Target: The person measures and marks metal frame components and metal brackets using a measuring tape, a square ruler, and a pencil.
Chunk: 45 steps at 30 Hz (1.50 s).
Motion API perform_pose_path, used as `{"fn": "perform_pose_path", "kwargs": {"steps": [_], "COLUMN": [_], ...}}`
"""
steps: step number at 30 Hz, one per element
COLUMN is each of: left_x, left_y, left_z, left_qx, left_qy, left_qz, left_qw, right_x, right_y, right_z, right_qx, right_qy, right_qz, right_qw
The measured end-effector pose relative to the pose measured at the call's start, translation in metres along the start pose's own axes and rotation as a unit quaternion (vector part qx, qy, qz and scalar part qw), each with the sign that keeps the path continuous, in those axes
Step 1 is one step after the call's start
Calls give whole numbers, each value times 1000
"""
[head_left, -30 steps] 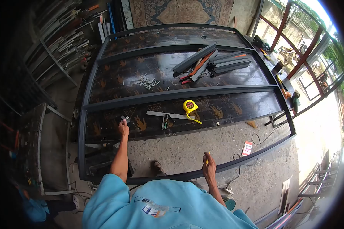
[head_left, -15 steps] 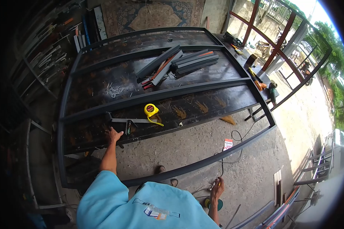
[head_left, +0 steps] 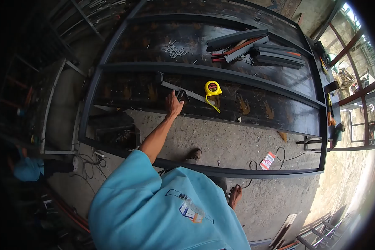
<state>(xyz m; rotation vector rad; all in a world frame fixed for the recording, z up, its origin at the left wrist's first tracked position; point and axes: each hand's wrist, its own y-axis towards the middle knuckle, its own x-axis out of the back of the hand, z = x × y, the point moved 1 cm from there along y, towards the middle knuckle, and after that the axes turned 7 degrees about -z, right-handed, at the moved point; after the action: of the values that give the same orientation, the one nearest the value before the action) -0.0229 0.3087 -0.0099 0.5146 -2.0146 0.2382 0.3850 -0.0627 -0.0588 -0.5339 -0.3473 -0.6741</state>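
Note:
My left hand (head_left: 174, 104) reaches over the near edge of the dark tabletop (head_left: 146, 96). Its thumb and index finger are apart around a small dark tool (head_left: 181, 95), partly hidden by the hand, beside a metal square (head_left: 196, 97). Right of the square lies a yellow tape measure (head_left: 212, 88) with a yellow strap. Low beside my body, my right hand (head_left: 235, 196) has its fingers curled; what they hold is too small to make out. A dark metal frame (head_left: 221, 74) with crossbars lies over the tabletop, its near bar (head_left: 237, 171) crossing just ahead of my body.
Cut metal profiles (head_left: 246, 48) and loose screws or rivets (head_left: 176, 50) lie farther back. Power tools (head_left: 337, 132) sit at the right end. A black cable (head_left: 285, 156) and a red-white packet (head_left: 267, 161) are on the floor. Another person's blue clothing (head_left: 29, 167) shows at left.
My left hand has moved forward and right to the small tool beside the square. The view has turned and shifted; square and tape measure keep their places on the table. My right hand stays low.

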Motion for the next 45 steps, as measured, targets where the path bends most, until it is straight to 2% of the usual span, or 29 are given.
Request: {"fn": "perform_pose_path", "kwargs": {"steps": [3, 5, 7, 9, 10, 11, 13, 14, 17, 19, 21, 23, 24, 25, 26, 28, 29, 30, 31, 32, 33, 35, 37, 38, 39, 40, 43, 44, 45], "left_x": [-8, -5, 5, 11, 31, 48, 41, 35, 31, 28, 40, 40, 41, 40, 31, 4, -8, -30, -47, -50, -51, -67, -84, -68, -47, -28, 68, 112, 142], "left_y": [1, -6, 0, 5, 14, 11, 9, 4, -15, -34, -40, -41, -30, -15, 2, 27, 35, 36, 41, 37, 25, 17, 4, -3, -17, -33, -90, -112, -139], "left_z": [-12, -16, -24, -27, -36, -51, -48, -40, -22, -18, -24, -39, -54, -73, -89, -124, -136, -138, -142, -149, -153, -144, -128, -117, -106, -86, -8, 20, 54], "left_qx": [53, 59, 56, 6, 50, 80, 49, 74, 57, 77, 53, -61, -88, -112, -128, -151, -155, -179, -204, -211, -217, -270, -273, -254, -232, -180, -35, 53, 85], "left_qy": [-4, 0, 5, 53, -25, -41, -20, -96, -46, -88, -162, -239, -234, -225, -224, -170, -111, -93, -75, -63, -49, -13, -33, -59, -85, -142, -192, -198, -206], "left_qz": [-10, 4, 13, 74, 204, 276, 352, 330, 342, 265, 226, 69, 37, 8, 27, 55, 59, 57, 55, 61, 70, 43, 31, 48, 66, 72, -19, 13, -63], "left_qw": [999, 998, 998, 996, 977, 957, 934, 936, 937, 957, 959, 967, 967, 968, 966, 972, 980, 978, 974, 974, 972, 962, 961, 964, 967, 971, 981, 979, 973], "right_x": [19, 40, 56, 74, 86, 94, 107, 110, 107, 99, 92, 77, 70, 68, 64, 68, 70, 64, 54, 36, 22, -50, -133, -173, -211, -241, -318, -349, -388], "right_y": [22, 29, 39, 39, 37, 32, 29, 35, 24, 17, 12, 9, 17, 16, 17, 47, 68, 72, 89, 93, 114, 120, 122, 117, 107, 97, 54, 58, 62], "right_z": [-29, -50, -70, -79, -83, -88, -93, -115, -122, -101, -96, -71, -44, -20, -4, 15, 32, 85, 128, 189, 217, 304, 367, 394, 416, 434, 471, 460, 450], "right_qx": [-49, -74, -158, -221, -217, -218, -211, -221, -249, -278, -234, -221, -218, -187, -156, -42, 76, 145, 158, 160, 191, 308, 412, 434, 469, 526, 550, 551, 533], "right_qy": [22, 66, -43, -8, -17, -22, -21, 6, 49, 32, 20, 36, 33, 74, 116, 58, 31, -14, 31, 52, 60, 77, 67, 75, 69, 39, 8, 68, 24], "right_qz": [-22, 6, -38, -80, -73, -74, -95, -116, -169, -149, -93, -193, -188, -232, -275, -301, -311, -320, -326, -309, -260, -137, -9, 57, 121, 143, 250, 313, 348], "right_qw": [998, 995, 986, 972, 973, 973, 973, 968, 952, 948, 968, 955, 957, 952, 942, 951, 947, 936, 932, 936, 944, 938, 909, 896, 872, 837, 797, 771, 771]}}
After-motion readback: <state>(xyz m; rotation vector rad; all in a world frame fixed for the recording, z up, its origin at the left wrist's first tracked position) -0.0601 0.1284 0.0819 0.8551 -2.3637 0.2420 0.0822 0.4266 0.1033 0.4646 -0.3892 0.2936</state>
